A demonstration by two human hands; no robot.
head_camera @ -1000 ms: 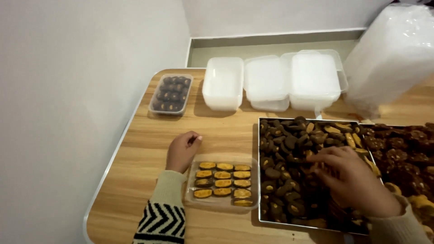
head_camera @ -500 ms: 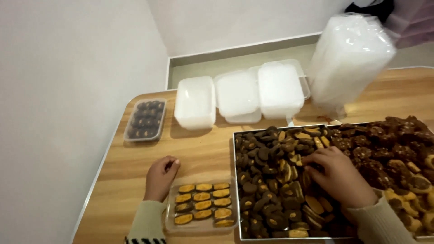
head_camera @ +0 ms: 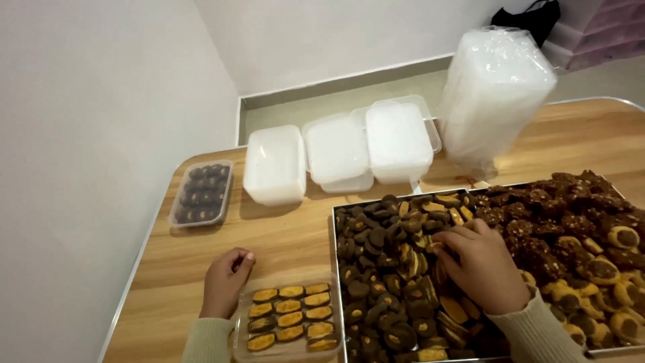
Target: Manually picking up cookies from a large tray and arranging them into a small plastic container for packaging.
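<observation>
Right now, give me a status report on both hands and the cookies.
Left hand curled on table, touching small cookie tub. Right hand down among chocolate cookies in metal tray. Nothing between tray and tub.

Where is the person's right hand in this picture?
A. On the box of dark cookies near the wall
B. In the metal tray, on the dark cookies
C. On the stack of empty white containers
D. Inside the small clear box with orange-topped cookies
B. The right hand lies over the dark cookies in the metal tray, fingers curled among them, while the left hand rests on the table beside the small clear box.
</observation>
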